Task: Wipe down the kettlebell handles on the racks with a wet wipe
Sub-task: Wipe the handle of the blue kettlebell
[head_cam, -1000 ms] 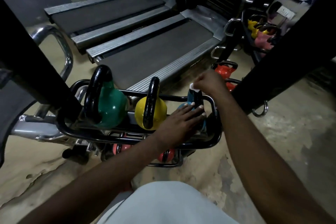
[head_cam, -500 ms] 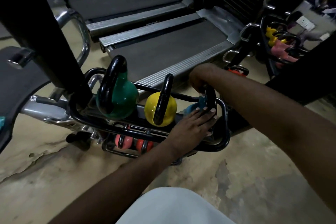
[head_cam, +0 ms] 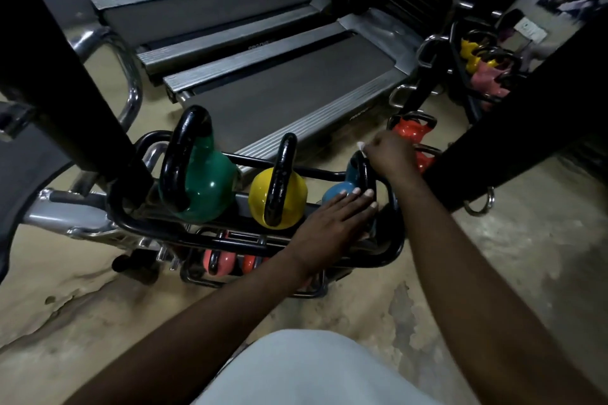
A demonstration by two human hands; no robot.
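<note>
Blue kettlebell (head_cam: 335, 196) is touched by L hand (head_cam: 332, 223), fingers (head_cam: 358, 202) straight together; wet wipe (head_cam: 361, 145) is apparently pinched on handle (head_cam: 363, 174) by R hand (head_cam: 391, 154).

treadmills (head_cam: 279, 92): 2 | top-shelf kettlebells (head_cam: 260, 197): 3 | hands (head_cam: 335, 223): 2 | wet wipe (head_cam: 361, 145): 1

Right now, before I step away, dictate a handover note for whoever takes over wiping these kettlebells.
Left-hand grip: flat, fingers straight, resting on the blue kettlebell with black handle, at the right end of the top tier of the black tubular rack.
Right-hand grip: holds the white wet wipe at the top of that handle.
Done: blue handle's wipe under way.
Left: green kettlebell, yellow kettlebell beside it, pink kettlebells on the lower tier; whether any were wiped cannot be told.
</note>
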